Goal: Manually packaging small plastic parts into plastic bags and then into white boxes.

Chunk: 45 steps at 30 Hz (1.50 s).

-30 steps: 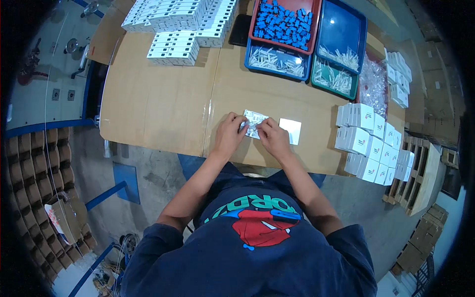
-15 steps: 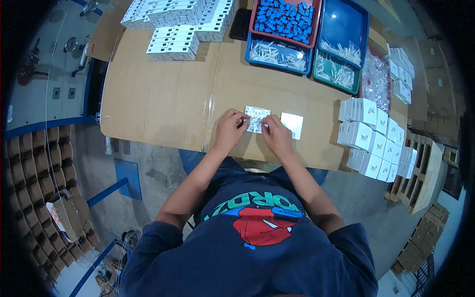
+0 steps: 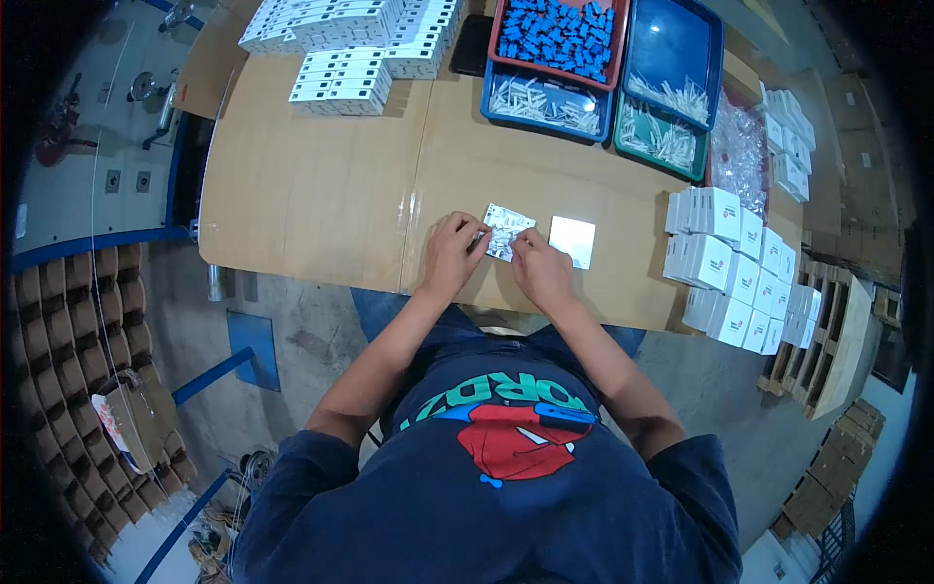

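Note:
On the cardboard-covered table in front of me lies a white square plate with small fittings, its detail too fine to make out. My left hand holds its left edge, the fingers bent and closed against it. At the lower right edge, my right hand pinches the same plate between thumb and fingers. The fingertips partly cover the plate's lower half. Just right of it, and apart from both hands, a plain white square plate rests flat.
Beyond my hands stand a red tray of blue parts, a blue tray of pale slender pieces and a green tray. White boxed units are stacked far left, small white boxes at right beside a clear plastic bag.
The plate with fittings has turned slightly clockwise between my hands. My right hand has shifted a little over its lower right side. The plain plate stays put.

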Available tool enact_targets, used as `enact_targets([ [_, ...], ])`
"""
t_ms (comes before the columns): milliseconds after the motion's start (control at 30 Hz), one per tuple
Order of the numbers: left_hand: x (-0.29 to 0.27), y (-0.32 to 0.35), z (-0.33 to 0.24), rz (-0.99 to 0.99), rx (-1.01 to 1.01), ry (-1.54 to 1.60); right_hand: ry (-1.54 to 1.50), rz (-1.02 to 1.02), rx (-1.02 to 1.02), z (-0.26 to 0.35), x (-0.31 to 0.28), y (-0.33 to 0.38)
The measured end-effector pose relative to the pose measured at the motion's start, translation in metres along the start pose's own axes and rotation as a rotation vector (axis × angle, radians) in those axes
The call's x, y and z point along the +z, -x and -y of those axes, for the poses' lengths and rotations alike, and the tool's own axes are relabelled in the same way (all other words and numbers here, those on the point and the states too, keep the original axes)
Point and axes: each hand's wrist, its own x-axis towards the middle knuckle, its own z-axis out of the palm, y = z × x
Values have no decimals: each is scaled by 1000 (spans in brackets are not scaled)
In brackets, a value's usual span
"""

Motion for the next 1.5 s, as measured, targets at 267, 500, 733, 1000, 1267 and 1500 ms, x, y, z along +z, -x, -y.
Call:
enact_targets([
  [267, -13, 9, -4, 67, 144, 3, 75, 42, 9, 2, -7, 0],
  [500, -15, 4, -3, 141, 144, -31, -73, 5, 68, -6, -9, 2],
  [733, -10, -1, -9, 198, 86, -46, -178, -112, 19, -23, -8, 3],
  [1000, 1, -6, -14, 118, 67, -85, -265, -277, 95, -44, -20, 6],
  [1267, 4, -19, -14, 195, 10, -253, -185, -355, 55, -71, -21, 6],
  [1500, 6, -21, -16, 223, -19, -292, -264, -507, 198, -111, -11, 6],
])
